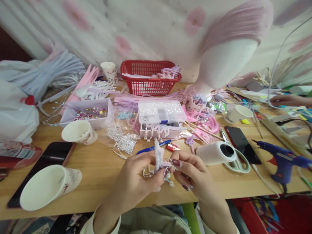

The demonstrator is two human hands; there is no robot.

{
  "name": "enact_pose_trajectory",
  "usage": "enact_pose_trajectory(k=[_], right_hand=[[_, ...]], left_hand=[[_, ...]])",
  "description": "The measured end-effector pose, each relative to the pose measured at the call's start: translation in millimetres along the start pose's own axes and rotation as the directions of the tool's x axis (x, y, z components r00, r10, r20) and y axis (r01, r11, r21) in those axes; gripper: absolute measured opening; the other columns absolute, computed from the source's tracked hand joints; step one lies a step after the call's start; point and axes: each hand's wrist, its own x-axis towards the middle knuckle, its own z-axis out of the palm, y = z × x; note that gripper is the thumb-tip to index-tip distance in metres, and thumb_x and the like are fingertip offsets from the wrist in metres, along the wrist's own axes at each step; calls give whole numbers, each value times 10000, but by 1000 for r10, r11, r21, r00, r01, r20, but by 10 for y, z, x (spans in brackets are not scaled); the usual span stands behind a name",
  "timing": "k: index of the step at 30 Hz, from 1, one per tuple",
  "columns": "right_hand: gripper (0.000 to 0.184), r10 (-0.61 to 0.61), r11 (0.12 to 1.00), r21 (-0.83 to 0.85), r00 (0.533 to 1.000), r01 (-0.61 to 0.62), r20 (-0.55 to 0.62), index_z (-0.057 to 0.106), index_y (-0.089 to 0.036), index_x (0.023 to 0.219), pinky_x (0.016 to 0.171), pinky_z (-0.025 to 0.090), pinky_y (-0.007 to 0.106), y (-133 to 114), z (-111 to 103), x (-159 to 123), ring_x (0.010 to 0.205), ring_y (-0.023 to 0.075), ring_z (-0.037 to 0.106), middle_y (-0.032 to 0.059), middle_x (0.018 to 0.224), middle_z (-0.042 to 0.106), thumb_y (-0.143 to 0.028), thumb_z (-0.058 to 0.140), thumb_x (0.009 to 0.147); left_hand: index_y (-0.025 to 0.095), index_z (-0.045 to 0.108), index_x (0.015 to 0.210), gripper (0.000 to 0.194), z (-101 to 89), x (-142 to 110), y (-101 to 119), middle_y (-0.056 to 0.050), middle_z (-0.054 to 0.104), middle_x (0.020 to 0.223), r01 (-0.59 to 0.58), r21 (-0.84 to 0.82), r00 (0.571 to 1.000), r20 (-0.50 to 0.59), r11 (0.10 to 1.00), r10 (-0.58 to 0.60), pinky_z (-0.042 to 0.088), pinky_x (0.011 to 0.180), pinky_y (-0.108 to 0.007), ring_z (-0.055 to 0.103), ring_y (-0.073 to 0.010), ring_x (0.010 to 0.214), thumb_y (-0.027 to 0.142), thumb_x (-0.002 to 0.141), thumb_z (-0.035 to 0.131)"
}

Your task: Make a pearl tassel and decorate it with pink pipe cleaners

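Note:
Between both hands, just over the table's front edge, is a small fuzzy white-and-pink pipe-cleaner piece (pixel 159 157) with pearl beads (pixel 171 183) dangling below it. My left hand (pixel 138 175) is closed, its thumb and fingers pinching the fuzzy part. My right hand (pixel 192 174) pinches at the beaded side with thumb and forefinger; the exact bit between those fingertips is too small to make out. Just beyond the hands lie a blue pen (pixel 154 147) and a small red packet (pixel 172 147). A white thread spool (pixel 215 152) rests right of my right hand.
A clear-lidded bead box (pixel 161 110), loose pearls (pixel 124 138) and a red basket (pixel 151 74) stand beyond. Scissors (pixel 237 164), a phone (pixel 242 144) and a blue glue gun (pixel 280 159) lie right. Paper cups (pixel 50 187) stand left. Another person's hand (pixel 290 100) reaches in at far right.

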Motion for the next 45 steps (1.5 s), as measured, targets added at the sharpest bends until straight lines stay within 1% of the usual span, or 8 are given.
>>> enact_pose_trajectory(k=[6,11,14,21,27,34,38,45], right_hand=[[293,25,997,-69,1000,-25,-9,578,-190,700,370,171,203,-11,2,35,368,38,214,-109,438,366,-406,682,867],[265,6,998,-67,998,-11,-65,567,-195,716,389,157,215,18,19,41,384,47,202,-115,443,348,-391,651,872],[264,-27,994,-109,999,22,-41,576,-194,753,409,198,214,11,40,25,392,53,224,-121,450,351,-394,629,916],[307,-11,967,-255,998,-4,-58,558,-198,732,452,255,223,-4,78,42,442,67,310,-94,498,434,-434,642,911],[280,65,950,-303,997,-77,-49,543,-203,705,454,243,226,25,95,47,457,69,333,-86,507,444,-393,627,893],[276,126,963,-242,992,-116,29,554,-197,773,424,224,219,41,31,50,404,58,302,-111,465,428,-420,639,913],[271,155,965,-225,986,-138,61,575,-184,817,420,237,210,41,-12,60,398,55,287,-109,462,444,-427,637,918],[233,9,969,-247,1000,-11,-10,569,-196,850,440,254,208,13,52,61,419,63,337,-96,501,485,-400,638,939]], left_hand=[[220,711,815,121,-23,14,8,9,745,802,125,-138,989,93,982,-113,537,723,-260,681,-162,760,156,869,624],[236,627,964,84,72,6,30,6,655,853,306,-350,947,205,885,-246,526,694,-253,627,-149,763,238,953,544],[248,591,983,39,111,7,32,45,566,770,351,-363,932,223,863,-286,476,645,-231,543,-122,677,248,954,565],[235,565,922,86,-59,56,0,12,615,834,237,-46,932,293,971,-213,447,692,-275,561,-155,747,233,982,504],[239,503,861,128,-138,62,-61,17,585,845,59,140,940,325,988,-102,447,697,-280,562,-160,758,140,942,492],[239,555,987,197,-139,30,-88,-51,641,1289,-85,138,958,283,987,43,468,996,-274,630,-174,1219,58,916,531],[228,559,975,216,-109,22,-86,-17,718,1031,-107,144,968,242,984,70,503,872,-245,692,-152,1006,29,909,512],[217,552,959,184,0,-15,-117,-23,717,917,-149,295,987,104,944,123,511,749,-261,695,-164,834,51,910,487]])
